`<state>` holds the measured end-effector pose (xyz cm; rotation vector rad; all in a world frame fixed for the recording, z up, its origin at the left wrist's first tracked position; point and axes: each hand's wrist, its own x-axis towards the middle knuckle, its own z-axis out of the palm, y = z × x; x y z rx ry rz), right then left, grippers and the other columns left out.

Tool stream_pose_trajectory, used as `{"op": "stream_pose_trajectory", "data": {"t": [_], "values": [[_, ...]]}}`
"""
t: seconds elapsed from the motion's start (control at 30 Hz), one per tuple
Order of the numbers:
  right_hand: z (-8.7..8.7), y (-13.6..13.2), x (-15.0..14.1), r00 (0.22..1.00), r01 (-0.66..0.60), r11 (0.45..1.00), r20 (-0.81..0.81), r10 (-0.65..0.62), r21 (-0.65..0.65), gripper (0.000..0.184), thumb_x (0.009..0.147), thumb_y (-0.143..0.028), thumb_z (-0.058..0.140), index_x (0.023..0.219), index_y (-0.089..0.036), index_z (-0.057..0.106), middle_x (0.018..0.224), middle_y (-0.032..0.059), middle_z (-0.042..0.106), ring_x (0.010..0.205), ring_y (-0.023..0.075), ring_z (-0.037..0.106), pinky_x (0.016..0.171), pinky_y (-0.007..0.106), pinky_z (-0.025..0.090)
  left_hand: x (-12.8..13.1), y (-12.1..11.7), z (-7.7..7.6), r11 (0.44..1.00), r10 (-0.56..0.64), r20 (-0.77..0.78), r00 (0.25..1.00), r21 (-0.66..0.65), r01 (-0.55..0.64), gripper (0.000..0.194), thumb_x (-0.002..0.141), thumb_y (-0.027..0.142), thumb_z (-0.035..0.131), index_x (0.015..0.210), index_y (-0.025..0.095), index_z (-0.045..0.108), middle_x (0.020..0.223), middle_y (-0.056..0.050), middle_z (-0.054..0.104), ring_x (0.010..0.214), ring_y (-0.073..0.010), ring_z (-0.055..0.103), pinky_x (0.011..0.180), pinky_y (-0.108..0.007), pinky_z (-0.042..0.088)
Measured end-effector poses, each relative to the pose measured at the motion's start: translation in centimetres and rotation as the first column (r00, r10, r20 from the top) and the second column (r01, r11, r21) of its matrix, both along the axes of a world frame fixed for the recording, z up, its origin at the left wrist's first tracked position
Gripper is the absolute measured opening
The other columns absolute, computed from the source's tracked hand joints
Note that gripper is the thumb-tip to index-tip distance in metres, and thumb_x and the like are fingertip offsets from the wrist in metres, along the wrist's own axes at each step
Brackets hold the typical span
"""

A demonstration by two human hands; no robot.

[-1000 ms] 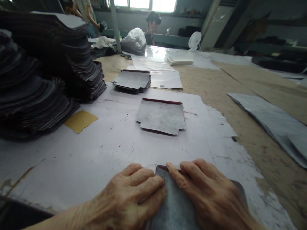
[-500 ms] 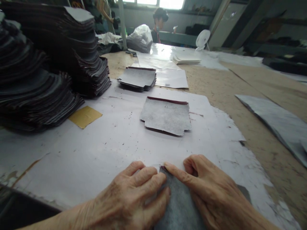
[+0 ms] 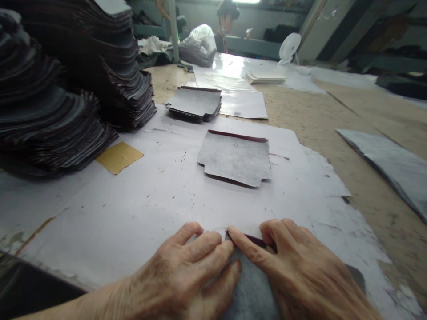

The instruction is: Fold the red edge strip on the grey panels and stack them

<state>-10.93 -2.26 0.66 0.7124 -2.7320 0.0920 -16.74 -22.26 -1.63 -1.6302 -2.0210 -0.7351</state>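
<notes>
A grey-backed sheet piece (image 3: 254,284) lies on the white work surface, close in front of me, with a dark red edge strip (image 3: 251,239) along its far side. My left hand (image 3: 187,271) has its fingers bent and pressed together over the piece's left edge. My right hand (image 3: 296,262) sets its index fingertip on the far left corner, while its thumb and other fingers curl in at the strip's right end. Both hands hide much of the piece. Beyond them lies a similar notched piece (image 3: 235,158), grey side up, its far edge dark red.
Tall stacks of dark sheets (image 3: 100,66) rise at the left, near a gold square (image 3: 120,157). Further back are a small pile of notched pieces (image 3: 195,103) and a plastic bag (image 3: 200,44). A long grey piece (image 3: 383,164) lies right. A person (image 3: 227,26) is across the table.
My right hand's curled fingers have shifted slightly right, and more of the dark red edge strip shows beside its index finger. My left hand keeps nearly the same hold. The view has tilted slightly.
</notes>
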Motion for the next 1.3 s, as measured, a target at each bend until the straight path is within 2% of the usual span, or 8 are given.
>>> {"op": "stream_pose_trajectory", "data": {"t": [0.13,0.23,0.33,0.5,0.73,0.87,1.07,1.3], "values": [[0.2,-0.4,0.0,1.0,0.026,1.0,-0.005,-0.026,0.013,0.053,0.076,-0.005,0.034,0.121,-0.026,0.052,0.075,0.0076,0.052,0.062,0.0192,0.048,0.05,0.032,0.042,-0.2,-0.1,0.5,0.993,-0.024,0.018,1.0,-0.115,0.026,0.032,0.089,0.019,0.031,0.097,0.009,0.061,0.085,-0.01,0.062,0.078,-0.0204,0.056,0.072,-0.037,0.048],[0.2,-0.5,0.3,0.999,0.045,0.999,-0.029,-0.045,-0.021,0.05,0.079,-0.006,0.036,0.12,-0.027,0.053,0.074,0.0065,0.053,0.062,0.019,0.048,0.05,0.031,0.041,-0.3,-0.3,0.6,0.995,-0.018,0.025,1.0,-0.093,0.021,0.028,0.087,0.014,0.036,0.098,0.011,0.061,0.089,-0.008,0.062,0.079,-0.0196,0.056,0.072,-0.037,0.047],[0.1,0.1,1.3,0.993,0.037,0.997,-0.111,-0.043,-0.062,0.042,0.08,-0.004,0.039,0.116,-0.017,0.056,0.084,0.0095,0.058,0.077,0.0217,0.052,0.062,0.036,0.045,-0.3,-0.5,1.2,0.997,-0.037,0.044,0.998,-0.07,0.04,0.027,0.085,0.015,0.038,0.1,0.013,0.06,0.096,-0.009,0.062,0.081,-0.0206,0.055,0.071,-0.037,0.046],[0.3,2.7,5.1,0.958,0.132,0.991,-0.253,-0.135,-0.028,0.039,0.077,0.002,0.044,0.111,-0.01,0.059,0.101,0.0112,0.06,0.098,0.027,0.05,0.079,0.041,0.04,-0.2,-1.0,2.5,0.962,-0.044,0.174,0.984,-0.259,0.089,0.029,0.08,0.012,0.044,0.105,0.012,0.059,0.104,-0.012,0.058,0.09,-0.0239,0.054,0.075,-0.041,0.046],[0.6,4.2,9.2,0.908,0.354,0.932,-0.21,-0.363,-0.079,0.03,0.078,-0.001,0.046,0.101,-0.011,0.062,0.093,0.0081,0.063,0.086,0.0197,0.055,0.074,0.033,0.045,-1.5,-1.5,1.0,0.996,-0.078,0.132,0.988,-0.027,0.082,0.028,0.083,0.013,0.046,0.105,0.019,0.061,0.098,-0.008,0.053,0.091,-0.0183,0.051,0.07,-0.027,0.044],[-0.8,3.8,10.0,0.886,0.413,0.907,-0.196,-0.421,-0.081,0.032,0.077,-0.003,0.04,0.098,-0.012,0.064,0.093,0.008,0.063,0.085,0.0206,0.055,0.073,0.033,0.045,-1.6,-0.3,1.9,0.994,0.012,0.093,0.996,-0.106,-0.002,0.031,0.087,0.02,0.048,0.116,0.014,0.054,0.104,-0.009,0.053,0.093,-0.0197,0.05,0.074,-0.03,0.044],[-3.7,3.7,10.7,0.865,0.416,0.902,-0.254,-0.432,-0.118,0.039,0.077,-0.003,0.035,0.109,-0.011,0.057,0.103,0.0101,0.061,0.098,0.0286,0.05,0.084,0.045,0.035,-0.9,1.5,2.2,0.966,-0.067,0.06,0.996,-0.246,0.08,0.031,0.086,0.01,0.044,0.115,0.008,0.052,0.096,-0.01,0.058,0.09,-0.0206,0.052,0.082,-0.04,0.041],[-1.9,3.4,10.1,0.864,0.424,0.891,-0.22,-0.452,-0.164,0.037,0.074,-0.004,0.036,0.098,-0.014,0.061,0.089,0.006,0.063,0.088,0.0224,0.053,0.078,0.035,0.038,-1.0,0.5,2.1,0.974,-0.013,0.009,1.0,-0.225,0.015,0.025,0.084,0.01,0.048,0.107,0.014,0.058,0.096,-0.008,0.059,0.091,-0.0201,0.054,0.084,-0.042,0.039]]}}
